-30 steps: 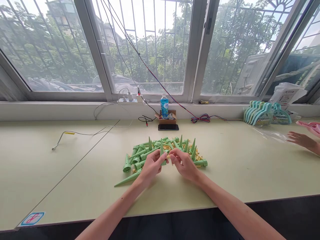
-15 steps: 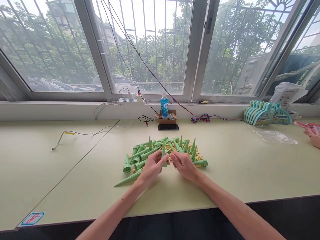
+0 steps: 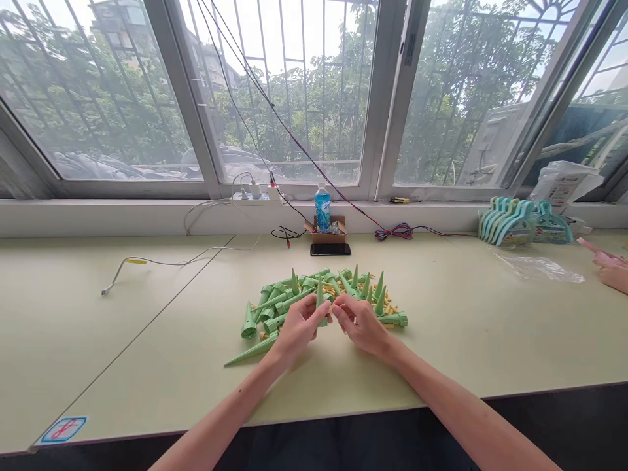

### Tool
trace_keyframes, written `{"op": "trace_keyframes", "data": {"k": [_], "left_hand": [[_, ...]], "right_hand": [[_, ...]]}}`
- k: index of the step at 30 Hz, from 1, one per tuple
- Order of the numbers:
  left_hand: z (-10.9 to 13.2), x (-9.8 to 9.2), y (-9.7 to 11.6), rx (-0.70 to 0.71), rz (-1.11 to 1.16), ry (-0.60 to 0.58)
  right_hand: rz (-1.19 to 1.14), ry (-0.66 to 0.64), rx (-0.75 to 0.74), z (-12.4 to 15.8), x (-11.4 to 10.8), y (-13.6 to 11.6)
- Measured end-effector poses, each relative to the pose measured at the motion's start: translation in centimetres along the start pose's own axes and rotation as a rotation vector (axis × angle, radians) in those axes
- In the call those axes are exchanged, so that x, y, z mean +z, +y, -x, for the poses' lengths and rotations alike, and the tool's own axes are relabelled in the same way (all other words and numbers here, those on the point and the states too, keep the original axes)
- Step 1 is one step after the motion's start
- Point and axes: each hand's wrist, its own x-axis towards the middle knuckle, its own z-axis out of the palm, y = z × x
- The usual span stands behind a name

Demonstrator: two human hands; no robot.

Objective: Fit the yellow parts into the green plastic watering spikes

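So the green spike (image 3: 320, 294) is up in the left hand (image 3: 300, 320), just above the near edge of the heap of green parts (image 3: 280, 304), tip pointing up and the wider end down by the fingers. It looks like moulded plastic to me, so I'd guess it's light and pretty stiff, not something you'd crush with a normal pinch. Might be a bit slick since the sides look smooth and they taper, so squeezing near the point could make it squirt out of your grip. I'd take hold low, near the wider end (the lookalikes in the heap have a chunky ribbed collar there, which should give fingers some bite).

The left hand is closed on it, thumb across the near side, fingers curled behind. The right hand (image 3: 360, 320) is right beside it, thumb and fingertips bent in close together, only a narrow gap if any. Can't tell whether there's something small between them, the fingers cover it.

The little yellow pieces (image 3: 389, 309) are scattered among the green ones on the surface (image 3: 451, 340). They look light too, probably fiddly, so fingertip territory rather than a whole-hand grab.
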Motion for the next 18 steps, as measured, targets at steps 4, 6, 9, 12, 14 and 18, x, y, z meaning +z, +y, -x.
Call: {"op": "trace_keyframes", "data": {"k": [4,6,9,12,14,18], "left_hand": [[0.05,-0.03,-0.01,0.007,-0.015,-0.004],[0.02,-0.03,0.0,0.001,-0.01,0.006],[-0.06,-0.02,0.03,-0.011,0.011,0.014],[-0.09,0.0,0.13,-0.019,0.022,0.019],[-0.07,0.02,0.22,-0.02,0.022,0.025],[0.03,0.07,0.37,-0.015,0.003,0.027]], "right_hand": [[-0.039,-0.018,0.048,-0.1,-0.02,0.09],[-0.056,-0.009,0.064,-0.1,0.0,0.13],[-0.098,-0.019,0.092,-0.05,0.05,0.17],[-0.13,-0.041,0.094,0.01,0.11,0.14],[-0.129,-0.046,0.082,0.04,0.13,0.1],[-0.105,-0.038,0.075,0.05,0.08,0.0]]}}
